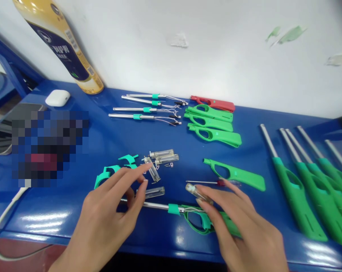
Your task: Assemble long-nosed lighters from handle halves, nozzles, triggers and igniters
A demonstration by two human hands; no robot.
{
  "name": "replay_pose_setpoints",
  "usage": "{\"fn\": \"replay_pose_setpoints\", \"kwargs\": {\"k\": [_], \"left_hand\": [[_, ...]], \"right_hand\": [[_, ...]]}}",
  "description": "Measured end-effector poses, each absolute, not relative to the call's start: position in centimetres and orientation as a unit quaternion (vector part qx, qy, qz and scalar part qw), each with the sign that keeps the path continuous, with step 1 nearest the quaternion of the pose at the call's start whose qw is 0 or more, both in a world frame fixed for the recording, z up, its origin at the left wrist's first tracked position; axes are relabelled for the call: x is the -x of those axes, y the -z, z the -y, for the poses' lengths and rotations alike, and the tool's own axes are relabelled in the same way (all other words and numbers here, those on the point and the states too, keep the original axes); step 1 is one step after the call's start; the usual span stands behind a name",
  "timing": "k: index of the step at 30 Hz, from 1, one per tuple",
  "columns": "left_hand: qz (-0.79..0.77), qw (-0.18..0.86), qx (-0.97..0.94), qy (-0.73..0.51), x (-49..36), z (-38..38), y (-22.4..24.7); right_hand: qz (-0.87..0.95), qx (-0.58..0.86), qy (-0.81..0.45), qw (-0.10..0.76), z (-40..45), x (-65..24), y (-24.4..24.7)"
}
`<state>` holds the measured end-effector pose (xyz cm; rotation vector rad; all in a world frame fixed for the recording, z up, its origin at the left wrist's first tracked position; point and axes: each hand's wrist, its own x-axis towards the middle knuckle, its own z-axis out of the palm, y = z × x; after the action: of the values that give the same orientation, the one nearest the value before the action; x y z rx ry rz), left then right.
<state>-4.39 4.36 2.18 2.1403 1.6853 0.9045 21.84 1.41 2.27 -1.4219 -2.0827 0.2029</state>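
The blue table (99,139) bears everything. Over it, the left hand (111,204) curls, thumb and forefinger close together; whether they pinch anything, I cannot tell. The right hand (239,215) grasps the clear tank (199,192) in its fingertips, above the open lighter (200,229). Just beyond that tank lies a screwdriver (200,182); tiny screws (167,165) lie farther off.

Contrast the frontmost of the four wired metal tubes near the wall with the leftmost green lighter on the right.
The metal tube trails loose wires; the green lighter shows none. The metal tube has no handle; the green lighter has one. The metal tube lies crosswise; the green lighter's tip points toward the wall. Both have a teal part.
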Motion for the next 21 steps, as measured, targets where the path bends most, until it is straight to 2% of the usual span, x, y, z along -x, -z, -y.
{"fn": "replay_pose_setpoints", "kwargs": {"k": [5, 13, 21], "left_hand": [[-0.591, 0.266, -0.649, -0.398, 3.0, -3.7, -3.7], [-0.576, 0.417, -0.555, -0.432, 1.2, -3.2, -4.0], [-0.557, 0.444, -0.555, -0.429, 1.2, -3.1, -4.0]], "right_hand": [[0.798, 0.524, -0.085, 0.285, -1.2, -21.7, -2.3], [0.817, 0.505, -0.086, 0.266, -0.8, -21.7, -2.4], [0.808, 0.518, -0.102, 0.263, -0.5, -21.2, -2.8]]}}
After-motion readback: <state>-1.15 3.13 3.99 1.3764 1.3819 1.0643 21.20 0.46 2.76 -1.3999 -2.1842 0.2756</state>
